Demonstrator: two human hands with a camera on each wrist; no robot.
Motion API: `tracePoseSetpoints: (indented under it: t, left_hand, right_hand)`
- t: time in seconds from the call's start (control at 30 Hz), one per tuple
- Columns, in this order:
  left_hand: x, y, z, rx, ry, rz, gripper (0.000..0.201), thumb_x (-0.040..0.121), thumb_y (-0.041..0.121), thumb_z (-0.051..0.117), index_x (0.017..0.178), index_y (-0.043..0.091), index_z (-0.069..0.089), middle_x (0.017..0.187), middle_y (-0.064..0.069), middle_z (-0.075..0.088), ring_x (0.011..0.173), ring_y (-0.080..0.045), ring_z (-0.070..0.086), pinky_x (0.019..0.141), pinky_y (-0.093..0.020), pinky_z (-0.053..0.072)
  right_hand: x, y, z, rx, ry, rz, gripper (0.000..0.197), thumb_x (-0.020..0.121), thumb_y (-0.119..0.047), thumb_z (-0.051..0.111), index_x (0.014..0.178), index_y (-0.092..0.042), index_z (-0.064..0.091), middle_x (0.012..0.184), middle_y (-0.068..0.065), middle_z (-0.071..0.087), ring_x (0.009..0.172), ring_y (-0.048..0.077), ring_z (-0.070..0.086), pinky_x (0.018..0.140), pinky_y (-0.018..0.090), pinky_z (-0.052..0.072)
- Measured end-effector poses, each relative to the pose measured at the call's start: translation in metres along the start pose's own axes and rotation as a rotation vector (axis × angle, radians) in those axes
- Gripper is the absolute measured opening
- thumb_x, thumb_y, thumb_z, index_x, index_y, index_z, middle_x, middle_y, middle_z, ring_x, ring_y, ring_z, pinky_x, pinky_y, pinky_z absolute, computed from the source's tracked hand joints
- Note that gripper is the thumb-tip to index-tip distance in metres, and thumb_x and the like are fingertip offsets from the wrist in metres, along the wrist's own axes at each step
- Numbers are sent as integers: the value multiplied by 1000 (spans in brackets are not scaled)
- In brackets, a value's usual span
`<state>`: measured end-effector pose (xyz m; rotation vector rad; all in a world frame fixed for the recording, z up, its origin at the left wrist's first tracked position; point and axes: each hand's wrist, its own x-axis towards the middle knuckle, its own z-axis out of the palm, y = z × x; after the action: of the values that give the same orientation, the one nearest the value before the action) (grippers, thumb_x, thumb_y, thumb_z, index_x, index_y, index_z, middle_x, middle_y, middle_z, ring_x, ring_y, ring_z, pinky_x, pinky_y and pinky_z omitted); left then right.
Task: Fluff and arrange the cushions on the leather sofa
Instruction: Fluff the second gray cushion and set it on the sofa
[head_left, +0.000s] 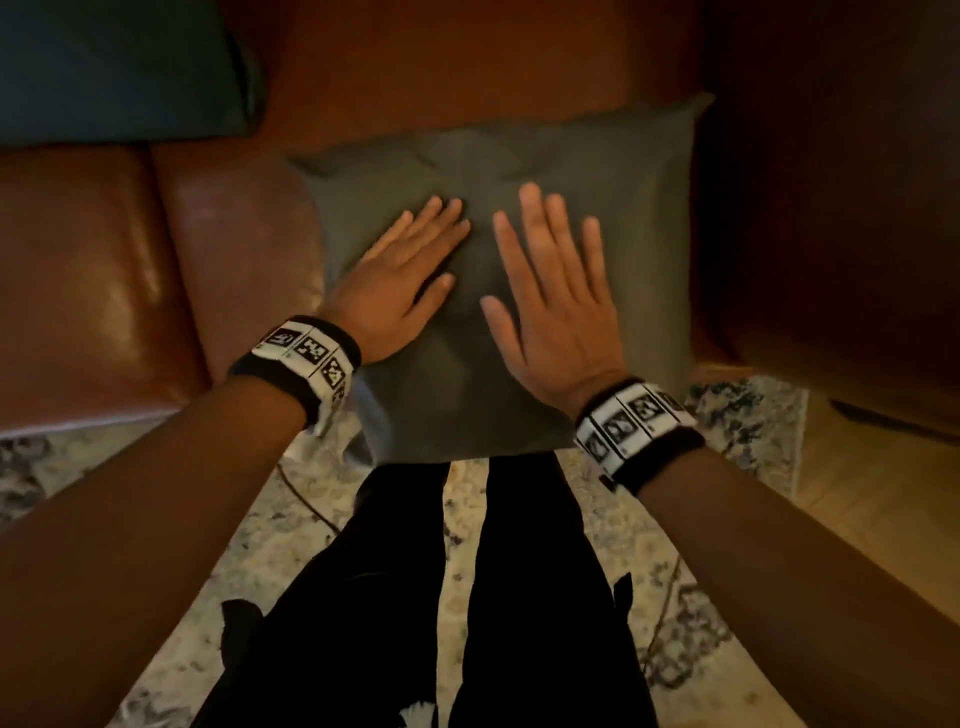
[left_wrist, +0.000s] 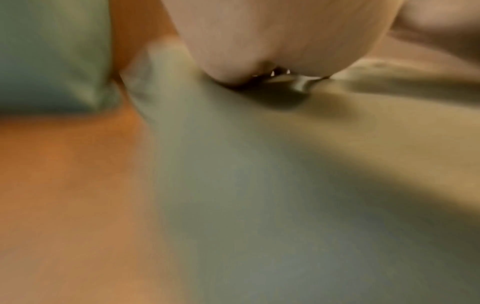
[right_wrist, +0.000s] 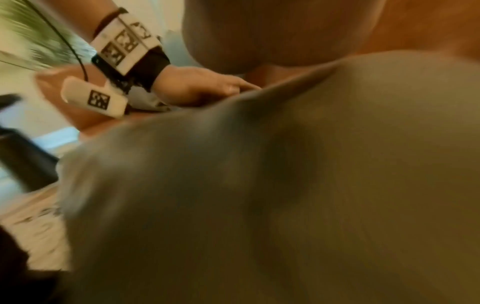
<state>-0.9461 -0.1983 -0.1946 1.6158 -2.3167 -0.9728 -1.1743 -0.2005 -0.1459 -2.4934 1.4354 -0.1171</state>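
Leather sofa (head_left: 171, 270): grey cushion (head_left: 613, 208) lies flat on its right seat, near edge overhanging. Left hand (head_left: 400, 280) presses it, fingers straight; right hand (head_left: 556, 291), fingers spread, lies on or just above it, presumably plumping the filling.

**Three cameras, one cushion**

The head view looks steeply down from above, facing the sofa (head_left: 93, 270) seat, and takes in both forearms, the cushion (head_left: 597, 171), the rug (head_left: 748, 421) and the person's legs. The left wrist view sits very near the cushion (left_wrist: 233, 174), skimming its fabric along the left hand (left_wrist: 272, 41), with sofa leather at its left edge; it is blurred. The right wrist view also lies close to the cushion (right_wrist: 311, 185), facing across it toward the left hand (right_wrist: 197, 86) and its wristband (right_wrist: 124, 47). All three views share the cushion; the head and right wrist views share the left hand and wristband.
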Motion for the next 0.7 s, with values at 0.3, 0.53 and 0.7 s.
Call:
tracePoseSetpoints:
  t: [0.3,0.53,0.7]
  left_hand:
    - [-84,24,19,69,199,-457,68,109,43,33,163,5,16,171,-17,8,158,-31,1,128,-31,-6]
    - [-127,79,101,-59,230,-673,86,101,66,30,163,8,13,171,-12,2,159,-30,-1,128,-52,12]
    - [-245,79,139,-168,125,-1020,94,99,72,6,162,2,-2,170,-18,-8,159,-24,-11,127,-53,15]
  right_hand:
    - [32,14,36,-137,-195,-93,67,110,-50,27,166,-12,20,173,12,14,161,30,11,128,59,4]
    - [48,31,52,-148,-177,-121,70,110,-51,24,167,-12,14,174,14,11,161,32,9,128,60,7]
    - [49,28,60,-196,-186,-108,70,110,-50,17,167,-9,8,174,15,6,161,32,4,127,62,5]
